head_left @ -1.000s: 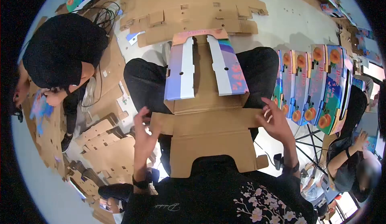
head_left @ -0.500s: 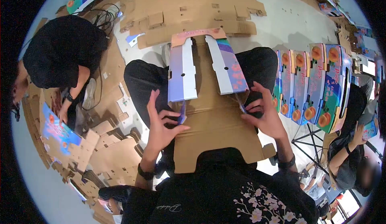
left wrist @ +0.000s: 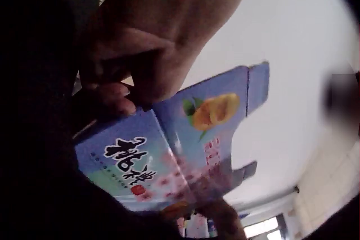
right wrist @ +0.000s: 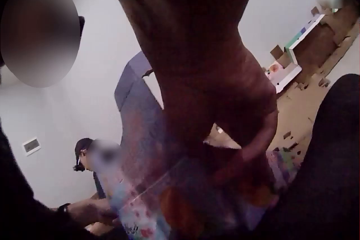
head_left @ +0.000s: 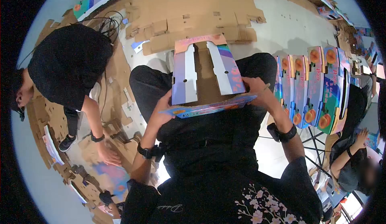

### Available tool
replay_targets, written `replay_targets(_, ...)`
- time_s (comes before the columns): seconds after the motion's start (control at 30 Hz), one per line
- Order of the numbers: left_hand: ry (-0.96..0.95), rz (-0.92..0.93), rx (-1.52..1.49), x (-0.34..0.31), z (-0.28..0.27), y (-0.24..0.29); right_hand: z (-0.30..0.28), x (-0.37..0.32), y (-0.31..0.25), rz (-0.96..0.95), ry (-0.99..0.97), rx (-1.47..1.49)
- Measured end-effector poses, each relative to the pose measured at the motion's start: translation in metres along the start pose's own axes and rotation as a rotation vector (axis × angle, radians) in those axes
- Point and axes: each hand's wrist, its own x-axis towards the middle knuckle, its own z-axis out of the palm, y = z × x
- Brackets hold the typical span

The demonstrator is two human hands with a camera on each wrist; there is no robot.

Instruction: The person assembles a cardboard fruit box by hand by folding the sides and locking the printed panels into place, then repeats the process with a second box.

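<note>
A printed cardboard box [head_left: 185,77] rests between the person's thighs, its top partly open between two white-edged side flaps. Its near panel [head_left: 213,107] stands raised, edge-on to the head camera. The left hand [head_left: 163,110] grips the box's near left corner, and the right hand [head_left: 259,93] holds the near right corner. In the left wrist view, the panel [left wrist: 211,138] shows a peach and dark lettering, with the left hand's curled fingers [left wrist: 121,98] at its edge. The right wrist view is dark; there the right hand [right wrist: 225,93] overlaps the printed cardboard [right wrist: 140,122].
Several finished-looking printed boxes [head_left: 315,89] stand in a row at the right. Flattened cardboard [head_left: 193,7] covers the floor ahead. Another person [head_left: 70,63] bends over cardboard on the left, near a tangled black cable [head_left: 110,23]. A further person [head_left: 350,167] sits at the right.
Both hands first bent the small side flaps inward, then brought the near panel up from lying flat toward the person. Both hands now grip the near corners. The person at left reached lower.
</note>
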Motion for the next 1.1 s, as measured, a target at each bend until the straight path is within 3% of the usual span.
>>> replay_targets(0.1,0.023,-0.099,0.047,-0.002,0.004,0.011,0.01,-0.007,0.006,0.024,0.043,0.08)
replay_targets(0.13,0.024,-0.061,-0.038,-0.003,0.004,0.008,0.013,-0.01,0.012,0.02,0.059,0.121)
replay_targets(0.23,0.031,-0.019,-0.251,-0.015,0.001,0.003,-0.006,-0.036,0.002,0.116,-0.13,0.517)
replay_targets(0.27,0.038,-0.053,-0.296,-0.023,-0.003,0.013,-0.004,-0.042,0.009,0.102,-0.124,0.586)
replay_targets(0.33,0.013,0.059,-0.339,-0.031,-0.009,0.022,0.002,-0.048,0.024,0.073,-0.115,0.73)
replay_targets(0.4,-0.056,0.363,-0.33,-0.031,-0.017,0.025,0.009,-0.051,0.025,-0.146,-0.045,0.614)
replay_targets(0.43,-0.163,0.327,-0.176,-0.036,-0.021,0.027,0.009,-0.052,0.021,-0.255,-0.006,0.552)
replay_targets(0.53,0.031,0.27,-0.09,-0.033,-0.001,0.036,0.018,-0.042,0.005,-0.155,0.166,0.354)
replay_targets(0.57,0.161,0.186,-0.289,-0.027,0.009,0.041,0.02,-0.036,0.003,-0.112,0.236,0.406)
replay_targets(0.6,0.24,0.106,-0.303,-0.02,0.011,0.042,0.024,-0.027,0.003,-0.07,0.304,0.459)
replay_targets(0.67,0.355,0.146,-0.291,0.004,0.013,0.028,0.028,-0.005,0.01,0.014,0.392,0.545)
replay_targets(0.73,0.441,0.057,-0.189,0.027,0.014,0.022,0.03,0.016,0.022,0.106,0.436,0.611)
replay_targets(0.77,0.487,0.129,-0.156,0.036,0.017,0.019,0.031,0.022,0.014,0.122,0.495,0.589)
replay_targets(0.87,0.496,0.023,0.086,0.059,0.012,0.01,0.035,0.057,0.046,0.032,0.49,0.228)
replay_targets(0.9,0.535,0.057,0.071,0.06,0.018,0.013,0.036,0.06,0.052,0.05,0.495,0.229)
replay_targets(1.0,0.435,0.03,-0.225,0.066,0.004,-0.004,0.038,0.063,0.048,0.08,0.502,0.265)
replay_targets(1.1,0.457,0.038,-0.372,0.057,0.008,0.007,0.043,0.056,0.043,0.056,0.528,0.36)
